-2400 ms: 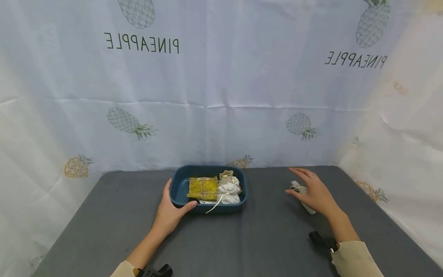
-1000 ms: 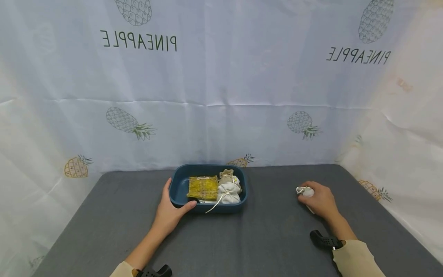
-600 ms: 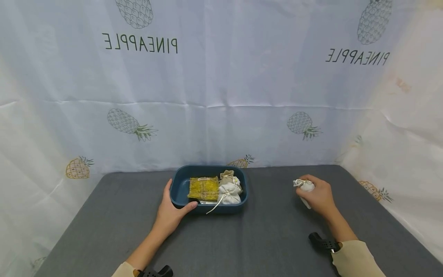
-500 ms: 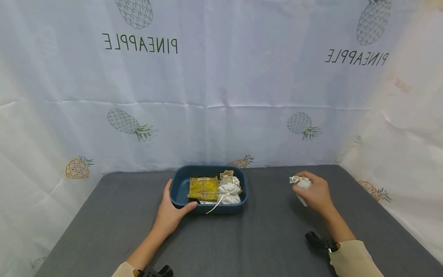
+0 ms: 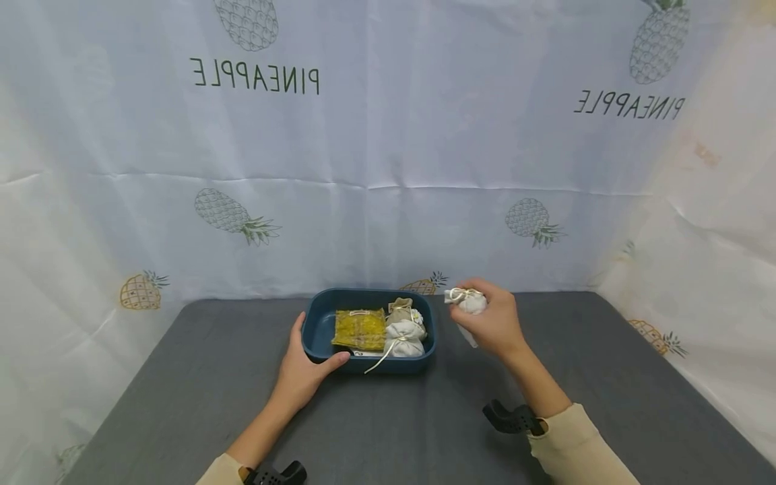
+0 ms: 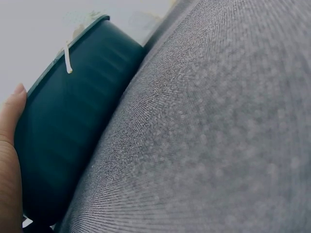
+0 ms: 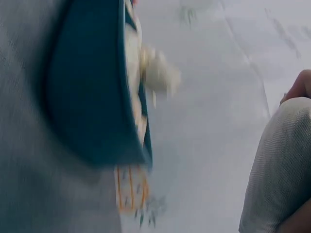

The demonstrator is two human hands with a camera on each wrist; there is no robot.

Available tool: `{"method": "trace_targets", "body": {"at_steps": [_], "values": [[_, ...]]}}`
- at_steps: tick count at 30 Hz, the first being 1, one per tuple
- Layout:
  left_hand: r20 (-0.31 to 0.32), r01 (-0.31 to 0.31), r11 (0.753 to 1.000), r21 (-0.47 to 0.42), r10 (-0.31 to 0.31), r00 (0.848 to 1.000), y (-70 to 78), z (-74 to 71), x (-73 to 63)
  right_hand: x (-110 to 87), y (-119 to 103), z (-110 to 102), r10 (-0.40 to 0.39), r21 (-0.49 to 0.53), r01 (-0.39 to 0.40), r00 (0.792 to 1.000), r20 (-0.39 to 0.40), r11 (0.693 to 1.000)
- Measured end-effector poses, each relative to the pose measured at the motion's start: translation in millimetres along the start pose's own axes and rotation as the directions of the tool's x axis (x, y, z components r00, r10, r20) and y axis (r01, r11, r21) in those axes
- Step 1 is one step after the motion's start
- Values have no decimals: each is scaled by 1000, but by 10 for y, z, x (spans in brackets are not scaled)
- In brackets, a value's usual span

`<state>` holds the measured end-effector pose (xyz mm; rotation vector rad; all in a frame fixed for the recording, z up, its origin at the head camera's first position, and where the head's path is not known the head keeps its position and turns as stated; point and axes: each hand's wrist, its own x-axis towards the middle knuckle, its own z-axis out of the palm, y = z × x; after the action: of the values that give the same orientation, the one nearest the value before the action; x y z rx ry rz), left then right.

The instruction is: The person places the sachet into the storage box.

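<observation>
A dark blue plastic bin (image 5: pixel 368 367) stands near the table's far edge. My left hand (image 5: pixel 301 370) holds its left end, thumb over the near rim and fingers along the left side; the left wrist view shows my thumb (image 6: pixel 10 114) against the wall. Inside lie a yellow packet (image 5: pixel 359 329), a white drawstring pouch (image 5: pixel 405 339) with its cord hanging over the rim, and a beige pouch (image 5: pixel 400 310). Just right of the bin, raised off the table, my right hand (image 5: pixel 496 322) grips another white drawstring pouch (image 5: pixel 471 302), its tied neck pointing left.
The grey cloth-covered table (image 5: pixel 376 431) extends in front and to both sides. A white curtain (image 5: pixel 388 135) with pineapple prints hangs directly behind the bin and along the sides. Black wrist straps sit on both arms.
My right hand came down on the white pouch at the table's right, picked it up and carried it left to beside the bin. My left hand and the bin stayed in place.
</observation>
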<state>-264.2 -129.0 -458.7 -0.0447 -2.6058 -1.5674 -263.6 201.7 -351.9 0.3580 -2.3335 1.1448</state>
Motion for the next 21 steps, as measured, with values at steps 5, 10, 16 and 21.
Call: {"method": "trace_targets", "body": {"at_steps": [5,10,16,21], "values": [[-2,-7,1000,-7,7,1000,-3,-3,-4,1,-254,312,-107,15,107,994,19,994],[-14,-1,1000,-12,1,1000,2,-2,-3,-71,-407,649,-175,28,174,984,38,984],[-15,-26,999,-29,25,1000,-12,-6,12,-168,-580,1015,-175,105,162,976,129,981],[-12,-41,998,-37,41,999,-24,-7,2,-175,-635,1252,-105,105,85,975,195,991]]}}
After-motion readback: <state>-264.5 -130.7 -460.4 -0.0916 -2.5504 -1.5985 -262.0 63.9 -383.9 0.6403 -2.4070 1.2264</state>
